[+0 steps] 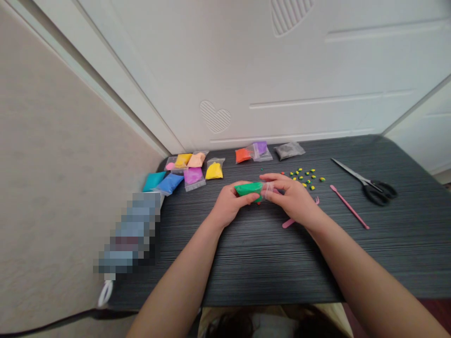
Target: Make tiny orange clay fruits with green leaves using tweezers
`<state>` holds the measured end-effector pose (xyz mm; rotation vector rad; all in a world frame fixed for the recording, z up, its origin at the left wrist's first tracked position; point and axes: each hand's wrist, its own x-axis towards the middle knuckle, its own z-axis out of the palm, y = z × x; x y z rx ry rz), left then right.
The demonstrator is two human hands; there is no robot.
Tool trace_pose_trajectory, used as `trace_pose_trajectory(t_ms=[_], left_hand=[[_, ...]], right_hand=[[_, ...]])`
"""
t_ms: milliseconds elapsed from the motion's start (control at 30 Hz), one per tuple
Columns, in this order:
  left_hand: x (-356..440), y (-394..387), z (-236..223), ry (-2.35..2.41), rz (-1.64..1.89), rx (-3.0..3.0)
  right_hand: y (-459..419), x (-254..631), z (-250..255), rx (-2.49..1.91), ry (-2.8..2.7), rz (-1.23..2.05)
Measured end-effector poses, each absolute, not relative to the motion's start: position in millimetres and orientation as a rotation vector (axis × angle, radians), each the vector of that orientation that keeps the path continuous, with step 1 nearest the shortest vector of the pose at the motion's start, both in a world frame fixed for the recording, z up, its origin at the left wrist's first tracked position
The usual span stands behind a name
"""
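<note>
Between my two hands, above the middle of the dark table (243, 263), is a clear plastic bag of green modelling clay (248, 189). My left hand (229, 203) grips the clay-filled end, thumb in front and fingers behind. At the bag's clear end, the fingers of my right hand (291, 196) are closed on the plastic. A pink fork-shaped tool (289, 223) lies under my right hand, partly hidden by it. Just beyond that hand are several tiny yellow-and-green clay pieces (308, 181). A bit of orange-red shows below the bag, mostly covered.
Bagged clay lies along the back: yellow (214, 171), pink-purple (193, 176), blue (170, 183), teal (153, 181), orange (243, 155), purple (260, 149) and grey (289, 150). Rightward are a pink stick tool (350, 207) and black-handled scissors (378, 191). A blurred-out object (130, 234) stands at the left edge.
</note>
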<state>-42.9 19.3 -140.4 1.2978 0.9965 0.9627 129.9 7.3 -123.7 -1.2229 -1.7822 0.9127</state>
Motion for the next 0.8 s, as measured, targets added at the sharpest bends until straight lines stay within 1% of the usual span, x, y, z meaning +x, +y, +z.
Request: trace_pose_trajectory(t_ms=[233,400,533,633,800], left_hand=[[-43.2,19.6,-143.5,0.969,0.949,1.294],[-46.8,24.4,-147.3,0.873,1.01,1.07],[-49.1,26.3,-144.9,0.808,1.064,0.946],[-49.7,27.1,-143.7,0.804,1.082,0.913],[-52.0,30.0,-146.7,0.81,1.135,0.845]], right_hand=[[8.1,128.0,-127.7,-1.186,-1.806,0.903],[9.4,132.9,-121.2,-1.157,-1.662,1.037],[10.6,138.7,-116.6,-1.132,-1.53,1.082],[11.4,138.6,-118.3,-1.093,-1.399,1.193],[12.0,137.0,-121.0,-1.008,-1.072,1.5]])
